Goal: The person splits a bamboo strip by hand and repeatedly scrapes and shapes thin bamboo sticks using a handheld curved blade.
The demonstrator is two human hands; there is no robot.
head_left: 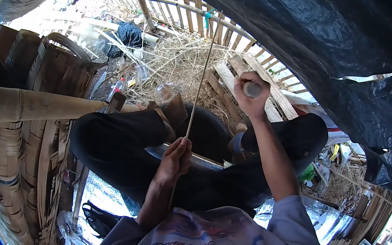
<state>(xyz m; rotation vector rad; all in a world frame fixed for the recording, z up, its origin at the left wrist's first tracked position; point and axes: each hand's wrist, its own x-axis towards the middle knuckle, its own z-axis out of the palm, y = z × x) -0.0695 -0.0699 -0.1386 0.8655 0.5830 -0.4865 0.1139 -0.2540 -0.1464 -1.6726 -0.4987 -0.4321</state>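
Observation:
My left hand (177,159) is closed round a long thin stick (204,73) that stands nearly upright, its lower end running down past my lap. My right hand (251,94) is raised above my right knee, its fingers wrapped round a short, round-ended object (252,89) seen end on; what it is I cannot make out. Below and between my hands, a dark tyre-like ring (209,134) lies between my bent legs. A flat brown piece of wood (175,112) leans near its left side.
A thick bamboo pole (37,109) runs in from the left above woven bamboo strips (8,156). Straw (179,62) and wooden planks (272,95) lie ahead, before a slatted fence (191,14). Black sheeting (328,36) hangs at the upper right.

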